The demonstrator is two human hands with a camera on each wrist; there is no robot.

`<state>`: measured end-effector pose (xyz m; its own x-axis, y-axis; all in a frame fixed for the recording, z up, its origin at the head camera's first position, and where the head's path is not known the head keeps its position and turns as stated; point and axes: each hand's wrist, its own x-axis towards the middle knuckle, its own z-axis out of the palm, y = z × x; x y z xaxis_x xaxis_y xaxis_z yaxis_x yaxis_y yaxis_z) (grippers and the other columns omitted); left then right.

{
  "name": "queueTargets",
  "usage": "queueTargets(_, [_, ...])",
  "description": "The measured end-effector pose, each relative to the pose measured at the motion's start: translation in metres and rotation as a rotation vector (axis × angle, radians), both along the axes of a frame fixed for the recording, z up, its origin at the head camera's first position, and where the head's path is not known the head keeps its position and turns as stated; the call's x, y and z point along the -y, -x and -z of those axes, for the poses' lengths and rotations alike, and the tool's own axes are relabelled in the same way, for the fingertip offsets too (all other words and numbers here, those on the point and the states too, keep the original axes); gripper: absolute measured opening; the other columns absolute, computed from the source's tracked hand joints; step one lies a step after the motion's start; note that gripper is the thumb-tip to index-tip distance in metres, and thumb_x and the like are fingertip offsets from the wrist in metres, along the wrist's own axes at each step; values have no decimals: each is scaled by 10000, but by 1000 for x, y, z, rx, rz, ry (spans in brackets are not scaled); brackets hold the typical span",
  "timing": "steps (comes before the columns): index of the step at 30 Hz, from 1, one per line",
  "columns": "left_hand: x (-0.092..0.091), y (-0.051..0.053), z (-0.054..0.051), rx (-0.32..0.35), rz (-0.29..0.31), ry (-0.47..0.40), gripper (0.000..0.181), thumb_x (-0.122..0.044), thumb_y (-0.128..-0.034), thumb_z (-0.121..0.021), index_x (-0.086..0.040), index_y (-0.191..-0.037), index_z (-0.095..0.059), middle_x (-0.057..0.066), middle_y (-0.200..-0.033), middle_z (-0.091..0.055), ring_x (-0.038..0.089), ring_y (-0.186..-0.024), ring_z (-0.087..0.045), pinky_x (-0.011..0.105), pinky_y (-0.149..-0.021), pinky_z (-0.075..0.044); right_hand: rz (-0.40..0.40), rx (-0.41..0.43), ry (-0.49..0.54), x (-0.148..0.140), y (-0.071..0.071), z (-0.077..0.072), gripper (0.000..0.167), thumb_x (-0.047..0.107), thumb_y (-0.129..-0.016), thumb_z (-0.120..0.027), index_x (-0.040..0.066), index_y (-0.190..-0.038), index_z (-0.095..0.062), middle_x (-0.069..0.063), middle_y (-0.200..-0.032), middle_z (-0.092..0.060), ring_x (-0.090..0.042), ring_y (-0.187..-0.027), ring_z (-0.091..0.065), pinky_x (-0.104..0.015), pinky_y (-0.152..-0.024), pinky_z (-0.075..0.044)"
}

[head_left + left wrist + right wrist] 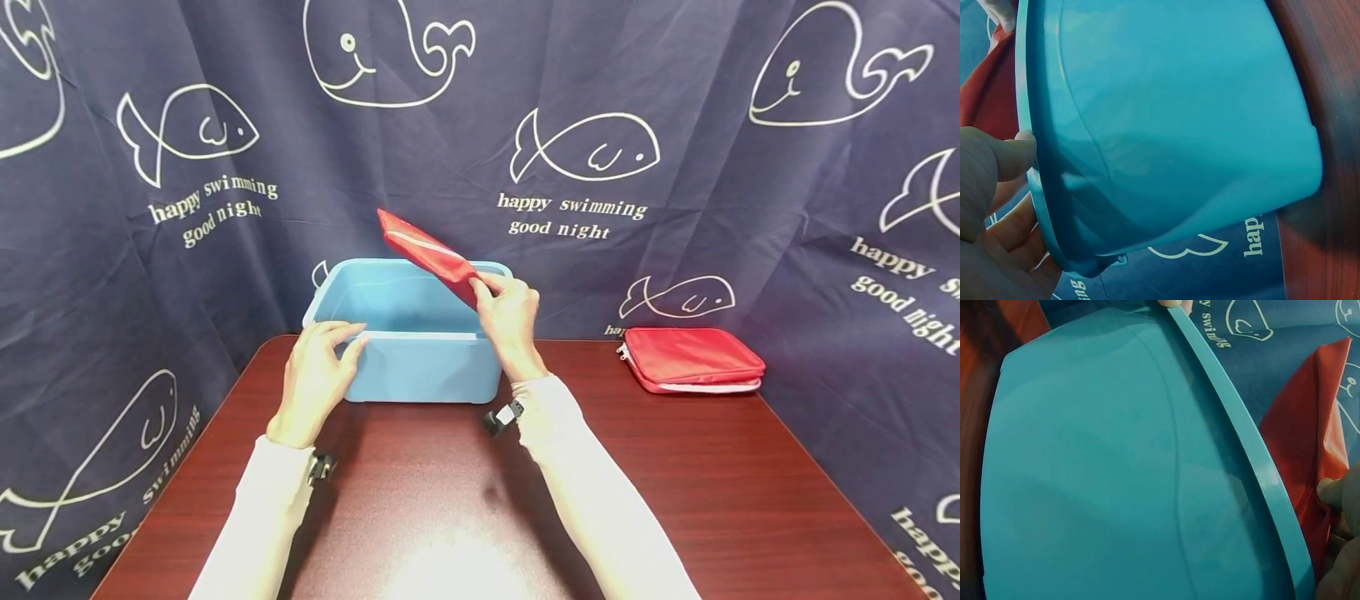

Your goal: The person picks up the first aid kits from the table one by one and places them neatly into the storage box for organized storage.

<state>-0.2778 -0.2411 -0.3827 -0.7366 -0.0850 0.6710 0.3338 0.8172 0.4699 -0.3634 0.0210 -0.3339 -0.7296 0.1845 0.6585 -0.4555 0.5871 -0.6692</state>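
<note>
A light blue plastic bin stands at the back of the table, its top open. At its left front corner, my left hand grips the rim, thumb on the front and fingers behind it, as the left wrist view shows with the bin wall. My right hand pinches one end of a thin red pouch with a white stripe. The pouch slants up to the left over the bin's opening. Its lower part is hidden behind the hand in the head view; the right wrist view shows red fabric beyond the rim.
A second red pouch, zipped and thicker, with white edging, lies at the right back of the dark red wooden table. A navy curtain with whale and fish drawings hangs close behind the bin and along both sides.
</note>
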Motion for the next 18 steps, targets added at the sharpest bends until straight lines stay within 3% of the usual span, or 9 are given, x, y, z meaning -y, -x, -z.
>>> queueTargets(6, [0, 0, 0, 0, 1, -2, 264, -223, -939, -760, -115, -1177, -797, 106, -1160, -731, 330, -1135, -633, 525, -1064, -448, -27, 69, -50, 0, 0, 0, 179, 317, -889, -785, 306, -1058, -845, 75, -963, -802, -192, -896, -750, -389, -810, -570])
queueTargets(10, [-1, -1, -1, -1, -5, -4, 268, -233, -935, -765, -127, -1179, -799, 101, -1164, -732, 327, -1140, -633, 520, -1012, -475, -66, 122, -90, -2, -3, -2, 288, 392, -896, -751, 289, -1158, -813, 54, -1053, -796, -154, -1035, -751, -378, -938, -563])
queueTargets(18, [-2, -2, -1, 13, -1, -13, 269, -200, -927, -772, -124, -1184, -797, 106, -1158, -732, 328, -1145, -633, 518, -1015, -473, -107, 128, -102, -9, -14, -7, 338, 414, -915, -726, 268, -1214, -789, 25, -1142, -779, -127, -1145, -714, -350, -1035, -521])
